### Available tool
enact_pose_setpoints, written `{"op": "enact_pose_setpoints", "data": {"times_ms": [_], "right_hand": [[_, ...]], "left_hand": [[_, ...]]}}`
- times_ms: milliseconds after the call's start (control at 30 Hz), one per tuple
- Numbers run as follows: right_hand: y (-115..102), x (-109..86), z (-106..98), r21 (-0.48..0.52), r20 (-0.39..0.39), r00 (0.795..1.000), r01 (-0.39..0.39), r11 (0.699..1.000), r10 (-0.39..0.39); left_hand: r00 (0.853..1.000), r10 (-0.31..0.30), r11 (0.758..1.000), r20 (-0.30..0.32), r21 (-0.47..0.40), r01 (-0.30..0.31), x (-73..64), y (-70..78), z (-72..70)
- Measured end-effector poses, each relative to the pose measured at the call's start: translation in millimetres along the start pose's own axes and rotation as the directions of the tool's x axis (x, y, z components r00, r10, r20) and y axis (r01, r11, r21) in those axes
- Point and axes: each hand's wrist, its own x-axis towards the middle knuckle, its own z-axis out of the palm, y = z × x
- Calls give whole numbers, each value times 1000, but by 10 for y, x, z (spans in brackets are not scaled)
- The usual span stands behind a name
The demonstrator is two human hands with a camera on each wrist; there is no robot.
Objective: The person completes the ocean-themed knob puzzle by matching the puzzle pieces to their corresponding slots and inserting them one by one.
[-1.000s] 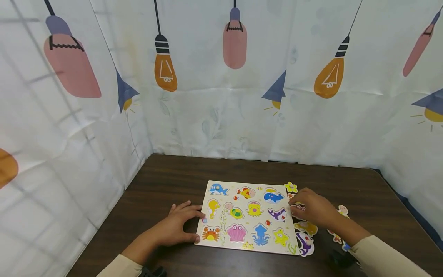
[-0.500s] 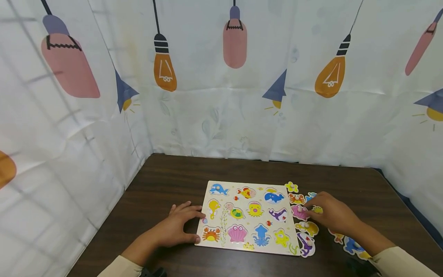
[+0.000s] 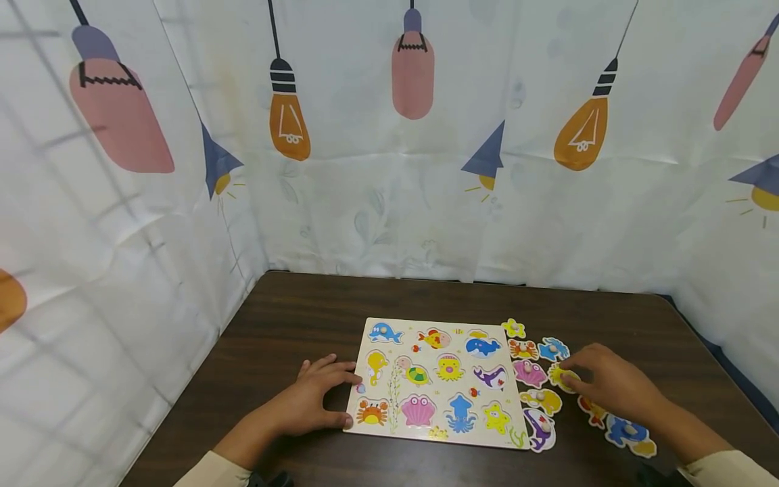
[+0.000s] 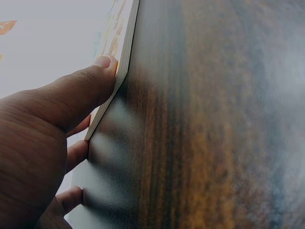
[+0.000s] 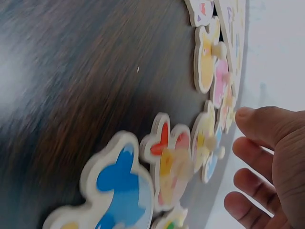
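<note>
Right hand (image 3: 615, 380) farther right, away from pink shell piece (image 3: 529, 374)

The board (image 3: 437, 388) is cream, shell piece (image 3: 531, 374) pink, table (image 3: 304, 318) wood-grained brown.

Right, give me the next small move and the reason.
The right hand should probably pinch the yellow piece nearest it: that hand seems to hold nothing, the piece lies off the puzzle board, and the left hand touches the board's edge.

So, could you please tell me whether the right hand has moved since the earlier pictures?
Yes: in the head view, the right hand has moved rightward, farther from the puzzle board.
</note>
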Motion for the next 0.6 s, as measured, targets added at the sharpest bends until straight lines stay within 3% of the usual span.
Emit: {"op": "enact_pose_setpoints", "data": {"times_ms": [267, 600], "right_hand": [[107, -103, -98, -7, 26, 999, -30, 1000, 30], [272, -171, -141, -2, 116, 993, -39, 999, 39]], "left_hand": [[1000, -6, 1000, -2, 4, 6, 0, 1, 5], [1000, -6, 1000, -6, 3, 6, -2, 2, 10]]}}
